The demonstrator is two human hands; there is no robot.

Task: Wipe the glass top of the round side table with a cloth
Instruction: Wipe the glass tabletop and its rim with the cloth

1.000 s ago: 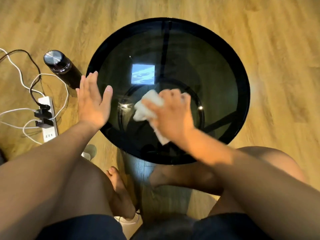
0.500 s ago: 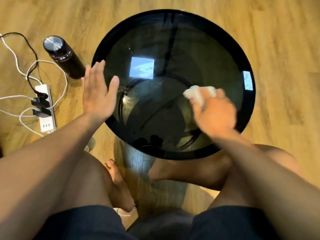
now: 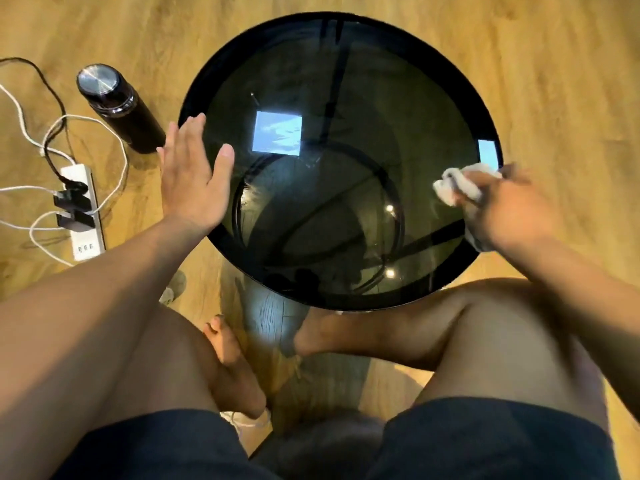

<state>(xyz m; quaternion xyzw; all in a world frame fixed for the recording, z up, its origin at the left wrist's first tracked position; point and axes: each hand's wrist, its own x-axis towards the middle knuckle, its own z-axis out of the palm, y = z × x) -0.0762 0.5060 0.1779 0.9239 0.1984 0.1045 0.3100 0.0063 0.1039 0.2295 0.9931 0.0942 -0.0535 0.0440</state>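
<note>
Two hands show in the head view, one at each side of the round side table (image 3: 188, 98). Your right hand (image 3: 509, 209) is at the right edge of the dark glass top (image 3: 346, 209), fingers curled round the white cloth (image 3: 450, 188) and holding it bunched. The cloth sticks out past your fingertips toward the table's centre and lies on the glass just inside the black rim. A second scrap of it shows under the heel of that hand, nearer you. This hand is blurred, so you cannot make out the single fingers. Your left hand (image 3: 194, 174) lies over the left edge of the table, fingers straight and close together, thumb spread toward the centre, gripping nothing. Whether the palm touches the glass cannot be told. A bright square reflection (image 3: 277, 133) sits on the glass between the hands, nearer the left one, and a smaller one (image 3: 488, 154) lies at the right rim just beyond the cloth. On the wooden floor (image 3: 554, 81) left of the table stands a dark bottle (image 3: 117, 109) with a metal cap. Farther left lies a white power strip (image 3: 85, 216) with black plugs and white and black cables (image 3: 114, 161). Your bare knees and feet are below the table's near edge.
</note>
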